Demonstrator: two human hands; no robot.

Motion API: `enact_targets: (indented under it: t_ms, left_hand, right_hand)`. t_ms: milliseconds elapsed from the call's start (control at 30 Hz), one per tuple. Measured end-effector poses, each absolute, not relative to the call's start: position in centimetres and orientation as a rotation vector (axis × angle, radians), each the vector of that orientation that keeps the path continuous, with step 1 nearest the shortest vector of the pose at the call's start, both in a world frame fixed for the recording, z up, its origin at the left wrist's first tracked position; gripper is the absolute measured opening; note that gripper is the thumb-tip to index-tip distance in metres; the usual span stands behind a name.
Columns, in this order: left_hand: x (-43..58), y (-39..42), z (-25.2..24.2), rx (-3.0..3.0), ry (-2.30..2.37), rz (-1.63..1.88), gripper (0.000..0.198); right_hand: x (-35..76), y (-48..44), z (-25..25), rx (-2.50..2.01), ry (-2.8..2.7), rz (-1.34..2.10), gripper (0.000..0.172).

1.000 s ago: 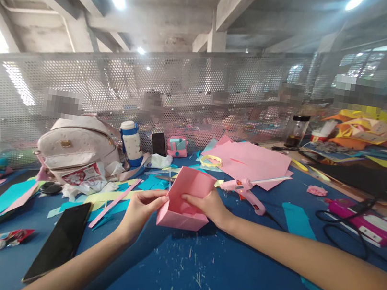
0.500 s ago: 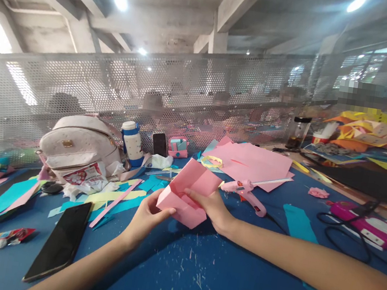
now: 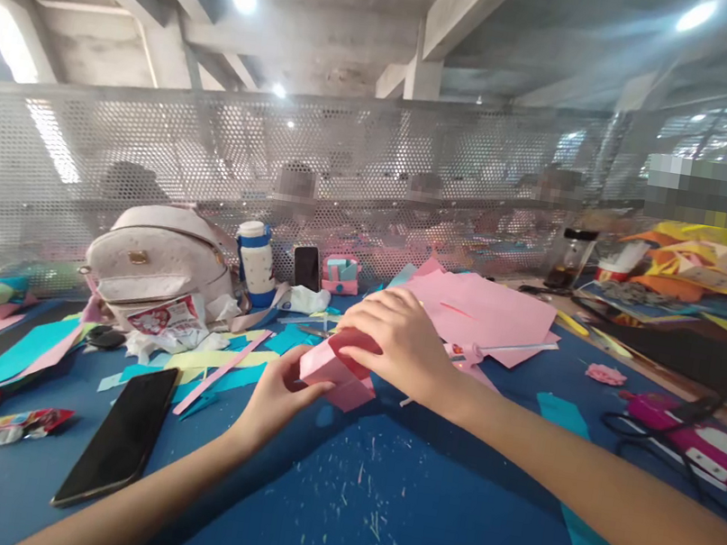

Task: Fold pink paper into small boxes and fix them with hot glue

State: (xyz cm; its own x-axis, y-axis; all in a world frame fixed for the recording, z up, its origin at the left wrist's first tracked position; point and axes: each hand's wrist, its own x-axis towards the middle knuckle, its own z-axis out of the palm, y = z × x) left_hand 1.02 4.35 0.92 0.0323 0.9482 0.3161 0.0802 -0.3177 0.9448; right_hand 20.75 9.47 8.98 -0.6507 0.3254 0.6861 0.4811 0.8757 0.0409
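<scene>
A small folded pink paper box (image 3: 342, 380) is held up over the blue table, between both hands. My left hand (image 3: 277, 392) grips its left side, with the thumb on the near face and the fingers behind. Over the top and right side curls my right hand (image 3: 397, 346), its thumb at the box's opening and its fingers covering the far flap. Just beyond my right wrist, a pink glue gun (image 3: 470, 359) lies partly hidden by that hand.
Pink paper sheets (image 3: 494, 310) lie behind the hands. Left are a black phone (image 3: 118, 436), paper strips (image 3: 229, 371), a white backpack (image 3: 161, 256) and a bottle (image 3: 257, 261). A magenta power strip (image 3: 687, 437) with black cable is right. A perforated metal screen (image 3: 218, 151) stands behind.
My right hand has moved up and over the box, folding around its raised flap, which is now covered. My left hand keeps its grip. The view has shifted slightly.
</scene>
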Motion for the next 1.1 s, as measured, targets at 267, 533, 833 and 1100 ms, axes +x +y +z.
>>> enact_targets:
  t_ms: [267,533,833,1100]
  left_hand:
    - [1.1,4.0,0.4,1.583,1.096,1.374,0.038]
    - [1.4,3.3,0.5,1.659,1.131,1.376,0.045]
    - [1.5,2.7,0.2,1.886,1.089,1.400,0.046]
    - [1.2,2.9,0.3,1.889,1.108,1.396,0.044]
  right_hand:
    - [18.5,11.6,8.0,-0.687,-2.366,-0.049,0.004]
    - [19.0,11.3,7.6,-0.646,-2.319,0.048,0.009]
    - [19.2,11.6,7.7,-0.660,-2.295,0.135,0.012]
    - [19.3,11.7,8.0,-0.648,-2.331,0.167,0.008]
